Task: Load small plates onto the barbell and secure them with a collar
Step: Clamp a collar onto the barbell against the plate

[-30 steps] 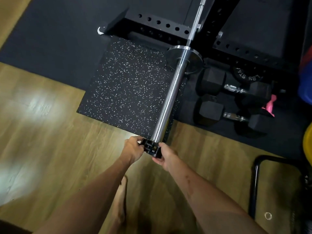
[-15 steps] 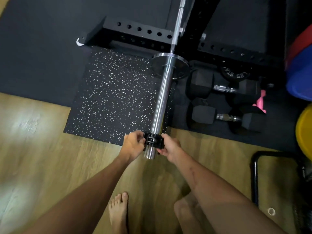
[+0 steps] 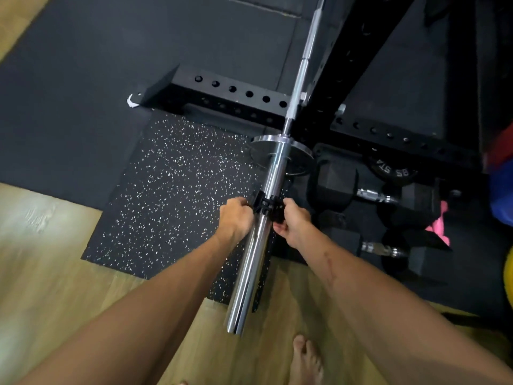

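Both hands — left hand (image 3: 236,218), right hand (image 3: 294,220) — grip the collar (image 3: 268,205) midway along the barbell (image 3: 258,240) sleeve; small plate (image 3: 280,152) is loaded — collar isn't against it yet.

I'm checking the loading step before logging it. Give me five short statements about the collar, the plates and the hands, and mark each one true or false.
1. Both hands, left hand and right hand, grip the black collar. True.
2. The collar is pressed against the small silver plates. False: bare barbell sleeve shows between collar and plates.
3. The collar is off the bar, held past its end. False: it sits around the sleeve, well in from the end.
4. Black hex dumbbells lie on the floor to the right of the sleeve. True.
5. The bar's sleeve hangs over a speckled rubber mat. True.
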